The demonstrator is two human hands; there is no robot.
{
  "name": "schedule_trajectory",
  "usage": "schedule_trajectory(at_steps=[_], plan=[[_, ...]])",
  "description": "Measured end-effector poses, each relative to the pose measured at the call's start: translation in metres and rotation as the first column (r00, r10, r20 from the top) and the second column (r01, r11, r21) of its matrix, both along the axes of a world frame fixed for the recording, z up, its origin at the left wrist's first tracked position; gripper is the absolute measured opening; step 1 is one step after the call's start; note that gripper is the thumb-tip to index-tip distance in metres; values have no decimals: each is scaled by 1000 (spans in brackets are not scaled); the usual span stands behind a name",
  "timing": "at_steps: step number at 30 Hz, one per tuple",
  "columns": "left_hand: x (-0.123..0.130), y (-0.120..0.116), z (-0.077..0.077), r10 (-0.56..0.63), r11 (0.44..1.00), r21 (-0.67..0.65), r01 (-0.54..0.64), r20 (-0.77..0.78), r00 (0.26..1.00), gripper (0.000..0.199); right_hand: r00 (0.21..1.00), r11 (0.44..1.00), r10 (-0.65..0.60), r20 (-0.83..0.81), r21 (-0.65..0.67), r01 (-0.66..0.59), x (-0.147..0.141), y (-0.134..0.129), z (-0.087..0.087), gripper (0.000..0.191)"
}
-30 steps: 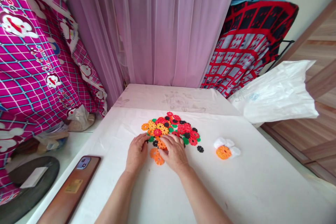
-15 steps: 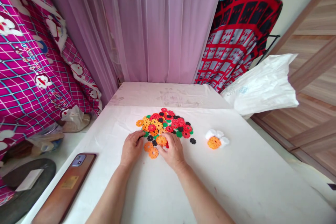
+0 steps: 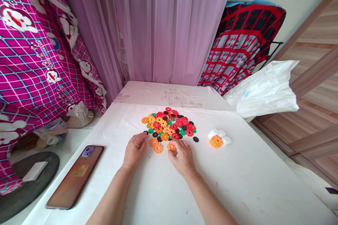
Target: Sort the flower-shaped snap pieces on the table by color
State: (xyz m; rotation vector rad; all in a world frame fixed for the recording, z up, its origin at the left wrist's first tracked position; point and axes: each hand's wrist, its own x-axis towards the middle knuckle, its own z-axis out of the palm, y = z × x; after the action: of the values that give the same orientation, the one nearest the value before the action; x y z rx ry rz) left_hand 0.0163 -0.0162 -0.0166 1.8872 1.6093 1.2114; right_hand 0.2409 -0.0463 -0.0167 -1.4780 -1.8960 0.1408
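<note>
While the right hand (image 3: 183, 155) pinches an orange flower-shaped disc (image 3: 172, 146) between thumb and fingers, the left hand (image 3: 134, 150) rests with bent fingers at the near left of a heap of flower-shaped discs (image 3: 163, 126); whether it grips anything cannot be told. The heap, in red, yellow, orange, green and black, spreads over the middle of the white surface (image 3: 158, 190). Two loose orange discs (image 3: 158, 148) lie between the hands, in the way. Right of the heap sits a lone black disc (image 3: 195, 139); farther right, an orange stack (image 3: 216, 142) touches white pieces (image 3: 226, 141). A brown phone (image 3: 75, 177) lies back up near the left edge. A white plastic bag (image 3: 266, 89) crowds the far right corner, before a red-and-black cloth (image 3: 245, 38). A lilac curtain (image 3: 169, 24) closes off the far end, and a magenta checked cloth (image 3: 34, 52) hangs at left.
</note>
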Motion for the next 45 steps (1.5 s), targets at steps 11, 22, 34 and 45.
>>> schedule_trajectory(at_steps=[11, 22, 34, 45], plan=[[-2, 7, -6, 214, 976, -106, -190, 296, 931, 29, 982, 988, 143, 126, 32, -148, -31, -2, 13, 26], [-1, 3, 0, 198, 977, -126, -172, 234, 952, 32, 970, 965, 225, 92, 114, -235, -33, -26, 10, 24], [-2, 6, -4, 177, 980, -127, -153, 197, 964, 30, 986, 988, -122, 111, 109, 110, 11, 9, -4, 20], [-2, 6, -6, 169, 981, -121, -149, 175, 970, 30, 995, 996, -34, 93, 85, 26, 8, 5, -3, 18]])
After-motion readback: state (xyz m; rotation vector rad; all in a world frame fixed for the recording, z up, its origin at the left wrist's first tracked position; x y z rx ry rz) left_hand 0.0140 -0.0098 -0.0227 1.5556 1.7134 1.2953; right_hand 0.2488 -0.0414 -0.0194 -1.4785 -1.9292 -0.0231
